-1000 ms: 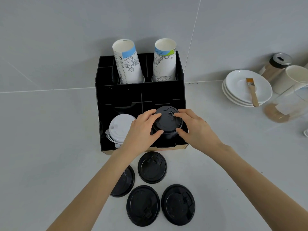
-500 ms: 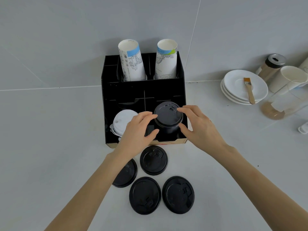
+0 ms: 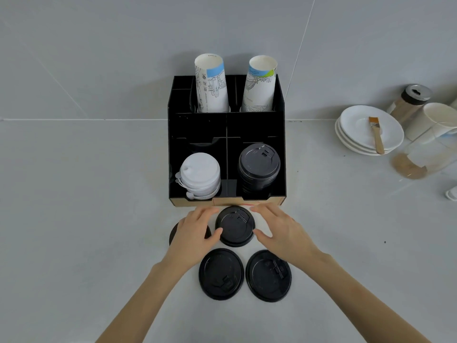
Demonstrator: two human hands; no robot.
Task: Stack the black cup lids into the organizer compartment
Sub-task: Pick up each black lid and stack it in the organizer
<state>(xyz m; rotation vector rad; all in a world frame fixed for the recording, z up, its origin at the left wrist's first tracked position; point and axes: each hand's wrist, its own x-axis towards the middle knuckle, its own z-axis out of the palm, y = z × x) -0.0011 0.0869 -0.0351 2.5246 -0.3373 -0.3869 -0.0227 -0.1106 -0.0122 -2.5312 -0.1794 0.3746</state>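
A black organizer [image 3: 278, 115] stands against the wall. Its front right compartment holds a stack of black lids [image 3: 259, 167]; the front left one holds white lids [image 3: 200, 174]. Loose black lids lie on the counter in front: one [image 3: 235, 226] just before the organizer, two nearer me [image 3: 220, 273] [image 3: 268, 276], and one [image 3: 173, 233] mostly hidden under my left hand. My left hand [image 3: 194, 233] and my right hand [image 3: 279, 230] flank the front lid, fingers spread. The left thumb touches its rim; the right fingertips are close beside it. The lid rests flat on the counter.
Two tall stacks of paper cups [image 3: 211, 85] [image 3: 259, 85] stand in the organizer's rear slots. At the right are stacked white saucers [image 3: 356, 142] with a brush [image 3: 376, 133], a shaker jar [image 3: 410, 100], a white cup [image 3: 432, 120] and a glass pitcher [image 3: 420, 157].
Both hands have left the stack of black lids in the compartment and drawn back toward me, down to the loose lid lying in front of the organizer.
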